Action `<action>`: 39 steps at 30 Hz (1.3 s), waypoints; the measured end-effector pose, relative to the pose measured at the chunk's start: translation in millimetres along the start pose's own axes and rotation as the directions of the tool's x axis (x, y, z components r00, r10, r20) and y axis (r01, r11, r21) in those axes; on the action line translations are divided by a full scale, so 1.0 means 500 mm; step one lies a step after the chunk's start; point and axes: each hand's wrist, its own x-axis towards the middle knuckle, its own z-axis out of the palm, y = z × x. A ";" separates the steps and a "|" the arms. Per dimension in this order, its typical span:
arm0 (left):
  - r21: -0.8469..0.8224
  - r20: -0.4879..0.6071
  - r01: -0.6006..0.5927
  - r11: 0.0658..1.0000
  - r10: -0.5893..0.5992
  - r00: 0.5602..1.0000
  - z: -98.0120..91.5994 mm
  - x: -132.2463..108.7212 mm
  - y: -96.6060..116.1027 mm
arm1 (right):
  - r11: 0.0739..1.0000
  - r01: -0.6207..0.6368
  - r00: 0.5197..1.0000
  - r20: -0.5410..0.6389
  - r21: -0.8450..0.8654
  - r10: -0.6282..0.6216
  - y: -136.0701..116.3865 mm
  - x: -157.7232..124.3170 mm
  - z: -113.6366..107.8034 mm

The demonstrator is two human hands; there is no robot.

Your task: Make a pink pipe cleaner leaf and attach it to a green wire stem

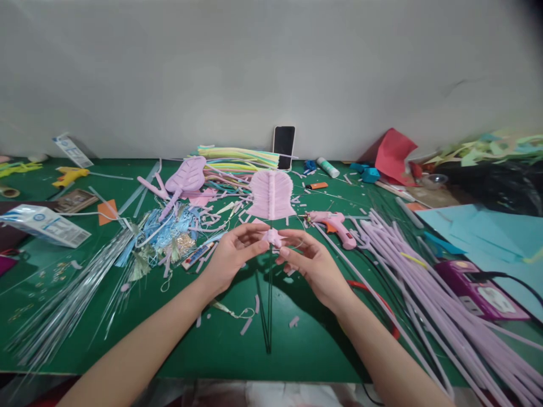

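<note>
Both of my hands meet over the middle of the green table (297,345). My left hand (232,252) and my right hand (311,263) pinch a pink pipe-cleaner wing shape (270,194) at its lower end, where it joins a thin dark wire stem (268,305) that hangs down toward me. The fingers of both hands are curled in around that joint. The wing stands upright above my fingertips.
A pink glue gun (335,222) lies right of the wing. Many lilac pipe cleaners (428,288) spread across the right side. A second lilac wing (186,176), tinsel strips (68,305), a phone (284,146), a power strip (483,291) and paper scraps lie around.
</note>
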 end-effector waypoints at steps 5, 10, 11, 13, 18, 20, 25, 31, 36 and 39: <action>0.002 -0.034 0.027 1.000 -0.027 0.999 0.004 -0.002 0.002 | 0.996 0.027 0.999 -0.039 -0.083 -0.031 -0.001 0.000 0.005; 0.000 -0.032 0.018 1.000 -0.018 0.999 0.005 -0.002 0.001 | 0.995 0.037 0.998 -0.050 -0.090 -0.042 -0.001 0.001 0.007; 0.002 -0.030 0.021 1.000 -0.021 0.999 0.005 -0.001 0.001 | 0.995 0.036 0.998 -0.050 -0.090 -0.040 -0.001 0.002 0.007; -0.003 -0.021 0.020 1.000 -0.020 1.000 0.004 -0.001 0.001 | 0.995 0.034 0.998 -0.047 -0.090 -0.038 0.000 0.003 0.006; -0.031 0.039 0.001 1.000 0.001 0.999 0.000 0.002 -0.002 | 0.997 0.035 0.999 -0.031 -0.073 -0.037 0.002 0.003 0.004; -0.026 0.072 -0.009 1.000 0.011 0.997 -0.002 0.003 -0.004 | 0.997 0.034 0.999 -0.034 -0.063 -0.037 0.001 0.002 0.004; 0.101 0.095 -0.026 0.995 0.016 0.995 0.000 0.002 -0.007 | 0.996 -0.011 1.000 -0.006 0.087 0.011 -0.001 0.001 0.003; 0.248 0.235 -0.050 0.967 -0.010 0.972 0.001 -0.006 0.003 | 0.983 -0.078 0.995 -0.050 0.166 0.088 0.002 0.008 -0.008; 0.228 0.188 0.021 0.973 -0.065 0.980 0.016 -0.013 -0.002 | 0.993 -0.076 0.991 -0.102 0.090 0.085 -0.002 0.011 -0.014; 0.110 0.123 0.162 0.981 -0.175 0.977 0.034 -0.022 -0.010 | 0.998 -0.050 0.990 -0.128 0.049 0.056 -0.005 0.010 -0.009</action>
